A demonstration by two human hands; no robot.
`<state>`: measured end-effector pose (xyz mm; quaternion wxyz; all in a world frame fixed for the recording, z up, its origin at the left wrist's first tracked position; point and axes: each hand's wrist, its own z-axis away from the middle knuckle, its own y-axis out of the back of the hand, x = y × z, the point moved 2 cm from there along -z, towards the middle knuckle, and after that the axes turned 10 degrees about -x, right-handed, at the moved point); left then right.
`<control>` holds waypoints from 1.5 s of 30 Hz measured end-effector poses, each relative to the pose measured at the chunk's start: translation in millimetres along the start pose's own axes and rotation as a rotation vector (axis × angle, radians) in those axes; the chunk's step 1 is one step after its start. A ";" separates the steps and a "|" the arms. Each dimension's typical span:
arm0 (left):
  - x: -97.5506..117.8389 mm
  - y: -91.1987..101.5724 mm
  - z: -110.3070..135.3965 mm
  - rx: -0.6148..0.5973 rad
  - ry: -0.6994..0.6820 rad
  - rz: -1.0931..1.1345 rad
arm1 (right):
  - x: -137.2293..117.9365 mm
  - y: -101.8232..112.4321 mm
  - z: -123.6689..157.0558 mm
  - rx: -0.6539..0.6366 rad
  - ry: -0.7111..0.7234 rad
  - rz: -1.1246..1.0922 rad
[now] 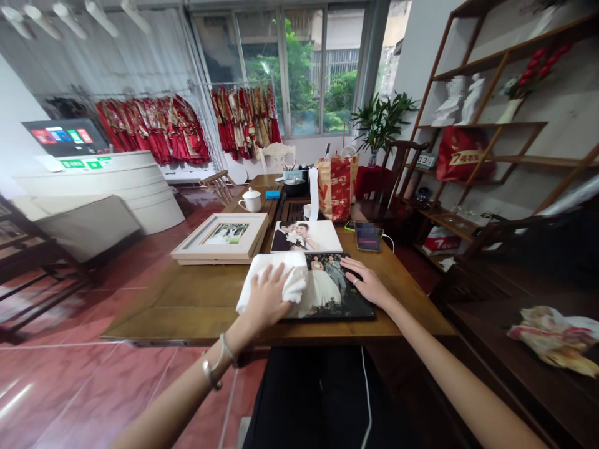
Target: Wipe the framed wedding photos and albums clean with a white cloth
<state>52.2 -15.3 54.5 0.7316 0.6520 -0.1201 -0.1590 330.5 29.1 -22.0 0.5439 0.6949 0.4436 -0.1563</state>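
Observation:
My left hand (267, 294) is pressed over a folded white cloth (253, 274), its fingers curved onto the fabric. Beneath the cloth lies the left part of a dark photo panel (346, 302) showing a couple in wedding clothes; that part is covered. Resting along the panel's right edge is my right hand (367, 284), with its fingers stretched out and nothing in them. Just behind, a lighter wedding photo panel (322, 237) lies on the wooden table (187, 305). To the left sit stacked pale wooden picture frames (219, 238), the top one holding a small photo.
A white lidded cup (251, 199), a blue box (272, 194) and a red-and-tan paper bag (337, 187) stand farther back. A phone (367, 237) with a white cable lies at the right. Wooden chairs (395, 168) and a shelf (496, 128) flank the table.

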 end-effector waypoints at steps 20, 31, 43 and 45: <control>28.8 -5.8 73.0 -0.149 -0.082 0.054 | -1.0 -0.9 0.5 0.005 -0.010 -0.014; -12.1 12.5 -56.8 -0.020 0.051 0.023 | -3.5 -1.2 1.2 0.021 0.001 0.027; 84.5 -26.0 40.7 -0.018 -0.156 0.091 | -4.3 -2.0 0.4 0.020 0.003 0.016; 95.1 -18.5 28.6 -0.041 -0.151 0.110 | -5.3 -0.5 0.1 0.014 0.006 0.015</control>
